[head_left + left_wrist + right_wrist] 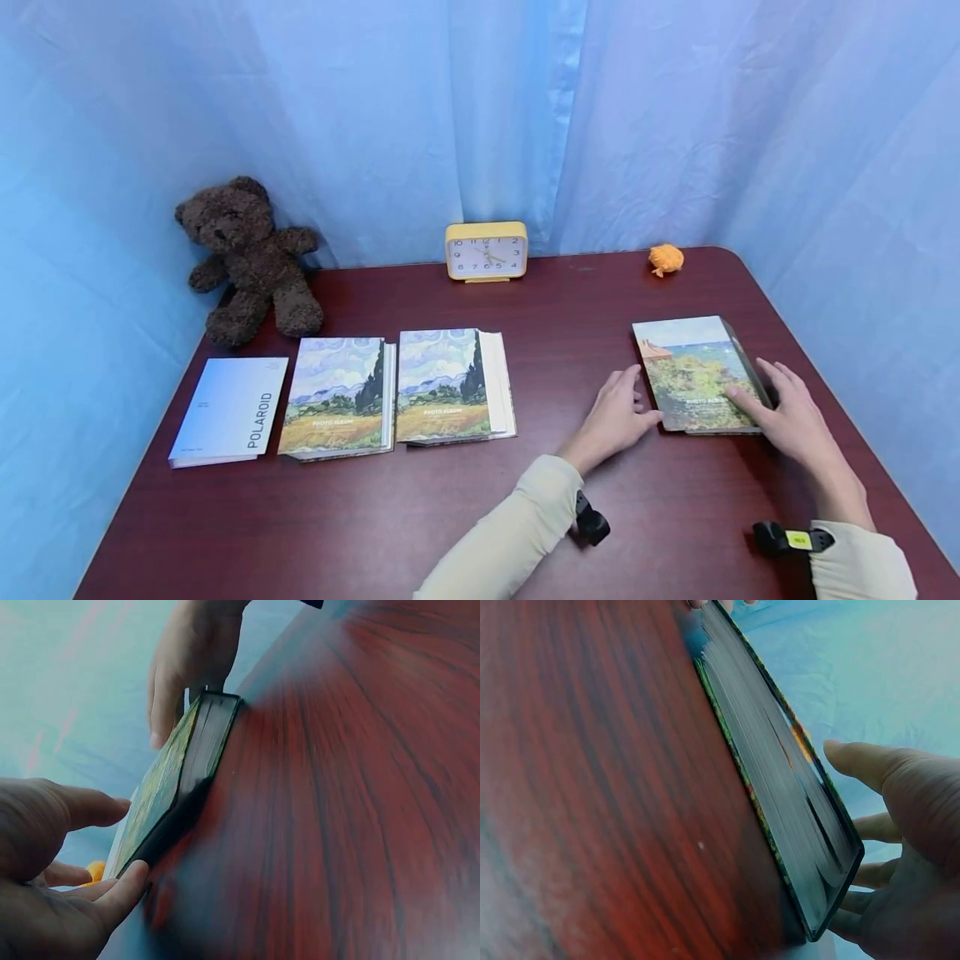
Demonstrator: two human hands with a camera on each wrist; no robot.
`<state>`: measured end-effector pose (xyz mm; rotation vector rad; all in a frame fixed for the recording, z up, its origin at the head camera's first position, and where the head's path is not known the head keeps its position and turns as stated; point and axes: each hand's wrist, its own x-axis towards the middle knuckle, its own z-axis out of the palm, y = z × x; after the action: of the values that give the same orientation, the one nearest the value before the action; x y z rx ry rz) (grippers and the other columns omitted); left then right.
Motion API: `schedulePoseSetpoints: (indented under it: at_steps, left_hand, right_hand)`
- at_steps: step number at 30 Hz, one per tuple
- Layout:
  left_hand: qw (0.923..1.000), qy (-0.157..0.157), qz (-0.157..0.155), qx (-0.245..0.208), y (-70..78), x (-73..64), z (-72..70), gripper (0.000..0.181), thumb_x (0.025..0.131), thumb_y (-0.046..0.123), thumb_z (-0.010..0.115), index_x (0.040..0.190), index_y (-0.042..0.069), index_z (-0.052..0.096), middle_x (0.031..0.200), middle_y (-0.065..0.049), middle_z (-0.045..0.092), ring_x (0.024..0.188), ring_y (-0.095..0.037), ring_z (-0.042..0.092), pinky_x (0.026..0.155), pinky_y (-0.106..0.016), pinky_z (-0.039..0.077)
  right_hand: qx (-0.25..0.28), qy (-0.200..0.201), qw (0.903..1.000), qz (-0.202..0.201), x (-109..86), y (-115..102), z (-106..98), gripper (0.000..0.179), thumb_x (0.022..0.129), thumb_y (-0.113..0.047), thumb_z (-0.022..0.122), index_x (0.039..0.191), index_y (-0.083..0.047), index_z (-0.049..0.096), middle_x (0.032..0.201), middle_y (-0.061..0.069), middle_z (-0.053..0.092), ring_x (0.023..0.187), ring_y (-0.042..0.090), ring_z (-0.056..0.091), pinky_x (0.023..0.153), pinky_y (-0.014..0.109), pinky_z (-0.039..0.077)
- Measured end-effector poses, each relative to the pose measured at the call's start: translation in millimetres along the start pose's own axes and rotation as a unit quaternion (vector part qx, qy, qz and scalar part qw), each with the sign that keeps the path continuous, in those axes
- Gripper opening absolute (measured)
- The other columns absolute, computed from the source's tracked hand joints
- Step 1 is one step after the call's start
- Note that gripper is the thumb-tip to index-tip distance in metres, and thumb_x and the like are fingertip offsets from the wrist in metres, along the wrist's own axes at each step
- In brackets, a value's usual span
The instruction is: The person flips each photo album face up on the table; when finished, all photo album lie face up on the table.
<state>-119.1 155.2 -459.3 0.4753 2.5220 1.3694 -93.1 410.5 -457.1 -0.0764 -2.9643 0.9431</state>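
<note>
A photo album [697, 375] with a painted garden-and-sea cover lies on the right part of the table. My left hand [617, 414] is at its left side, fingers extended and loosely spread. In the left wrist view one fingertip [139, 871] meets the album's dark edge, while the thumb stands off the cover. On the opposite side is my right hand [795, 417], its thumb overlapping the cover in the head view. The right wrist view shows that thumb [855, 761] apart from the cover, with the other fingers partly hidden behind the album's edge.
Left of the hands lie two albums with matching landscape covers [442, 383] [333, 396] and a white-blue Polaroid album [228, 408]. A brown teddy bear [251, 258], a yellow clock [487, 252] and a small orange object [665, 259] stand along the back, before blue curtains.
</note>
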Motion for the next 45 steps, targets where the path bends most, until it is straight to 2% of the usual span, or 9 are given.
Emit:
schedulePoseSetpoints:
  at_steps: [8, 15, 24, 28, 30, 34, 37, 39, 45]
  left_hand:
    - [0.9996, 0.019, -0.019, 0.001, 6.7, 4.8, 15.6, 0.069, 0.085, 0.016, 0.073, 0.145, 0.010, 0.039, 0.119, 0.002, 0.054, 0.083, 0.005, 0.057, 0.071, -0.006, 0.044]
    - [0.9982, 0.035, 0.012, 0.048, 2.3, 7.3, 20.1, 0.065, 0.085, 0.014, 0.071, 0.143, 0.006, 0.043, 0.101, 0.003, 0.058, 0.081, 0.004, 0.055, 0.072, -0.003, 0.040]
    - [0.9944, 0.003, 0.032, 0.100, 2.9, 10.1, 15.4, 0.060, 0.087, 0.020, 0.070, 0.142, 0.010, 0.047, 0.106, 0.006, 0.058, 0.082, 0.005, 0.052, 0.070, -0.003, 0.038]
    - [0.9940, -0.007, 0.036, 0.103, 2.2, 11.6, 14.7, 0.062, 0.087, 0.020, 0.070, 0.144, 0.011, 0.045, 0.108, 0.005, 0.058, 0.083, 0.005, 0.054, 0.071, -0.002, 0.038]
    - [0.9938, -0.010, 0.041, 0.103, 1.7, 11.7, 14.5, 0.062, 0.088, 0.021, 0.069, 0.144, 0.010, 0.044, 0.110, 0.004, 0.058, 0.085, 0.003, 0.056, 0.071, -0.002, 0.038]
    - [0.9929, -0.013, 0.049, 0.107, 1.7, 12.0, 14.5, 0.061, 0.089, 0.021, 0.068, 0.143, 0.008, 0.045, 0.112, 0.003, 0.058, 0.089, 0.002, 0.058, 0.074, -0.002, 0.039]
    - [0.9933, -0.015, 0.040, 0.108, 1.7, 12.0, 14.2, 0.061, 0.089, 0.023, 0.068, 0.143, 0.009, 0.045, 0.113, 0.004, 0.058, 0.087, 0.003, 0.057, 0.074, -0.003, 0.039]
    - [0.9941, -0.016, 0.028, 0.104, 2.3, 11.8, 13.1, 0.061, 0.089, 0.025, 0.068, 0.144, 0.011, 0.044, 0.112, 0.004, 0.058, 0.085, 0.003, 0.056, 0.072, -0.004, 0.040]
    - [0.9928, -0.008, 0.009, 0.119, 5.2, 14.1, 8.1, 0.062, 0.089, 0.036, 0.068, 0.142, 0.012, 0.047, 0.101, 0.005, 0.063, 0.095, -0.001, 0.055, 0.079, -0.009, 0.043]
  right_hand:
    - [0.012, -0.013, 0.9998, -0.003, 2.2, 5, 3, 0.077, 0.097, -0.037, 0.053, 0.149, 0.007, 0.018, 0.149, 0.040, 0.013, 0.134, 0.059, 0.014, 0.093, 0.075, 0.022]
    - [0.004, -0.017, 0.9998, 0.006, 2.5, -1, 4, 0.076, 0.097, -0.039, 0.051, 0.149, 0.006, 0.020, 0.147, 0.040, 0.018, 0.134, 0.059, 0.016, 0.094, 0.074, 0.022]
    - [0.028, -0.053, 0.9965, 0.058, 4.7, -11, -1, 0.079, 0.098, -0.046, 0.048, 0.152, 0.002, 0.016, 0.144, 0.042, 0.023, 0.128, 0.061, 0.024, 0.088, 0.071, 0.031]
    - [0.060, -0.055, 0.9947, 0.063, 3.5, -13, -5, 0.077, 0.098, -0.046, 0.048, 0.153, -0.002, 0.016, 0.146, 0.040, 0.024, 0.126, 0.058, 0.030, 0.084, 0.058, 0.041]
    - [0.081, -0.049, 0.9935, 0.063, 2.7, -13, -8, 0.075, 0.097, -0.045, 0.049, 0.153, -0.005, 0.018, 0.147, 0.037, 0.026, 0.127, 0.052, 0.034, 0.082, 0.040, 0.046]
    - [0.117, -0.038, 0.9903, 0.065, 1.5, -16, -18, 0.067, 0.096, -0.045, 0.051, 0.153, -0.020, 0.025, 0.151, 0.022, 0.031, 0.122, 0.016, 0.043, 0.070, 0.009, 0.040]
    - [0.140, -0.042, 0.9873, 0.062, 0.5, -18, -26, 0.062, 0.096, -0.043, 0.052, 0.152, -0.027, 0.029, 0.147, 0.008, 0.037, 0.107, -0.011, 0.041, 0.071, 0.004, 0.039]
    - [0.162, -0.049, 0.9840, 0.055, -0.4, -21, -30, 0.061, 0.097, -0.040, 0.053, 0.151, -0.026, 0.030, 0.139, -0.004, 0.043, 0.101, -0.019, 0.040, 0.072, 0.004, 0.040]
    - [0.193, -0.059, 0.9785, 0.042, -1.8, -29, -36, 0.059, 0.097, -0.033, 0.055, 0.150, -0.017, 0.034, 0.121, -0.025, 0.045, 0.099, -0.022, 0.046, 0.075, 0.004, 0.043]
